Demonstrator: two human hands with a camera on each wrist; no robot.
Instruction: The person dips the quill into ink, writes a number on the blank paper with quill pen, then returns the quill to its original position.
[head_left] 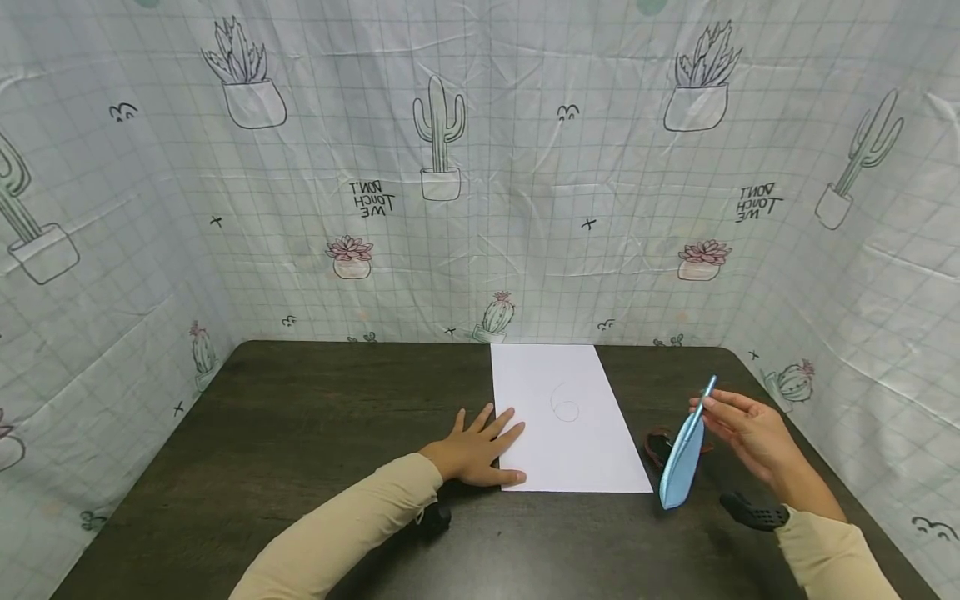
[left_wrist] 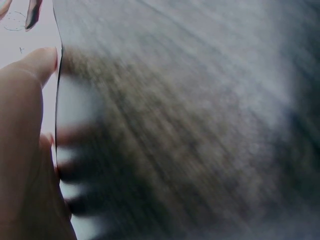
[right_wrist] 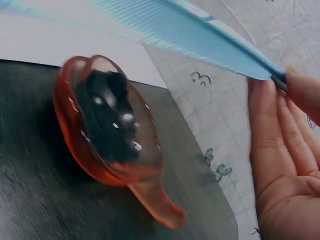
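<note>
A white sheet of paper [head_left: 547,458] lies on the dark table, with a thin line like a 6 drawn on it. My left hand [head_left: 477,450] rests spread over its left edge. Between thumb and fingertips, my right hand [head_left: 757,437] pinches a light blue feather [head_left: 680,471] near the end of its shaft, right of the paper. The feather's broad end points down toward me. Below it sits a small translucent orange-red dish [right_wrist: 70,135] with a short handle and a dark, shiny mass [right_wrist: 107,115] inside. The feather partly hides this dish in the head view.
The dark table [head_left: 337,408] is bordered at the back and sides by a white cloth [head_left: 540,275] printed with grid lines and cacti. A black band [head_left: 753,512] is on the right wrist. A dark tip [left_wrist: 33,15] shows near the drawing in the left wrist view.
</note>
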